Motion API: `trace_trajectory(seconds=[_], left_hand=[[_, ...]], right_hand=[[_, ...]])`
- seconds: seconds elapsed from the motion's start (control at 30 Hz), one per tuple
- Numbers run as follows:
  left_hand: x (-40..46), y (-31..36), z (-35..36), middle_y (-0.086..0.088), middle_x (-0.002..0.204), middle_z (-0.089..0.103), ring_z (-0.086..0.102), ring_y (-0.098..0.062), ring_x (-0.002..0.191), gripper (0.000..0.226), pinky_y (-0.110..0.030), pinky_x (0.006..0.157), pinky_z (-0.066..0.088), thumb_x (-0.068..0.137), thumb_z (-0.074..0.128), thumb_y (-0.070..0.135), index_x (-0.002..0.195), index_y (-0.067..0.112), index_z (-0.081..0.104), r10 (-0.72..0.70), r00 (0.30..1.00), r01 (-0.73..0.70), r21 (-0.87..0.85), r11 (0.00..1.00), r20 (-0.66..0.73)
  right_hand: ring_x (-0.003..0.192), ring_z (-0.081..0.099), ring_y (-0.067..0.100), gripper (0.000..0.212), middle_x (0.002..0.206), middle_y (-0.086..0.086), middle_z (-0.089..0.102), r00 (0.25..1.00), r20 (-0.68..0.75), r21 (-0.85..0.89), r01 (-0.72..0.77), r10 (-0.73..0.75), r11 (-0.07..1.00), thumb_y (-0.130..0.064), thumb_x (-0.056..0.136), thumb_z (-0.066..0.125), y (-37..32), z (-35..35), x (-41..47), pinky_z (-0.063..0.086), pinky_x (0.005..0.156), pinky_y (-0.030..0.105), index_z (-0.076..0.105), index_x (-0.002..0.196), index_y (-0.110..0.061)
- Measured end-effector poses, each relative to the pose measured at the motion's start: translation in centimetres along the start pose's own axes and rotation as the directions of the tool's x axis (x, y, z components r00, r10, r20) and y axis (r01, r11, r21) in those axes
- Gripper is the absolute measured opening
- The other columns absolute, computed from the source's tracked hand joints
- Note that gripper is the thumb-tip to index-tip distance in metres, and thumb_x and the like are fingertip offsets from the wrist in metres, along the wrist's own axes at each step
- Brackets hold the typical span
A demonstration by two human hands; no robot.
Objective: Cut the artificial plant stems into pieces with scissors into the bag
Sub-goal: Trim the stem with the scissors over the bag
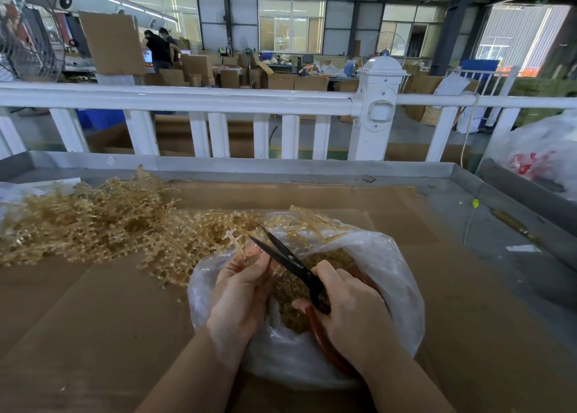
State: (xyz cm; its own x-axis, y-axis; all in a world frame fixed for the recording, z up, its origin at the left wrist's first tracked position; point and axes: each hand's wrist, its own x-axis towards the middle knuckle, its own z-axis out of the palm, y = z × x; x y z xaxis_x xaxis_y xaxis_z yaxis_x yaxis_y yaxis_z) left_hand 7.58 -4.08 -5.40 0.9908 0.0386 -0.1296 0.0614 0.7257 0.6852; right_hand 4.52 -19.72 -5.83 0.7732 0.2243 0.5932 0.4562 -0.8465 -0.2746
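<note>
Here, head view:
Bag (387, 256): one, clear plastic, open at 6 o'clock, holding tan cut pieces (312, 275).
Stems (93, 222): tan beaded pile at 9 o'clock on cardboard (93, 319).
Left hand (240, 291): fingers pinch one stem piece (235, 242) over the bag.
Right hand (349, 306): fingers wrapped around scissors (287, 259), blades parted.

Black scissors (288, 263), blades parted, were above the clear bag (390, 275) of cuttings; tan stems (93, 222) lay heaped left of it.
</note>
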Motion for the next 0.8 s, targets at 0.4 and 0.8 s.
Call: trace_trajectory(seconds=[0.4,0.8], left_hand=[[0.49,-0.16,-0.56,-0.018,0.1,0.062,0.061,-0.025,0.092,0.05,-0.035,0.092,0.05,0.071,0.058,0.001,0.121,0.002,0.054,-0.038,0.999,0.038,-0.059,0.998,0.003],[0.61,-0.07,-0.73,-0.016,0.093,0.062,0.06,-0.024,0.085,0.036,-0.03,0.08,0.055,0.073,0.057,0.002,0.108,0.003,0.057,-0.044,0.998,0.045,-0.043,0.998,0.042]], right_hand=[[0.059,0.052,0.006,0.034,0.071,-0.011,0.056,1.0,-0.021,-0.01,0.002,-0.002,1.0,-0.052,0.079,0.065,0.02,0.05,-0.06,0.038,0.053,0.015,0.054,0.095,-0.024],[0.063,0.054,0.011,0.036,0.074,-0.007,0.057,1.0,0.005,0.0,0.002,-0.002,1.0,-0.048,0.079,0.069,-0.13,0.15,-0.04,0.047,0.055,0.024,0.055,0.099,-0.021]])
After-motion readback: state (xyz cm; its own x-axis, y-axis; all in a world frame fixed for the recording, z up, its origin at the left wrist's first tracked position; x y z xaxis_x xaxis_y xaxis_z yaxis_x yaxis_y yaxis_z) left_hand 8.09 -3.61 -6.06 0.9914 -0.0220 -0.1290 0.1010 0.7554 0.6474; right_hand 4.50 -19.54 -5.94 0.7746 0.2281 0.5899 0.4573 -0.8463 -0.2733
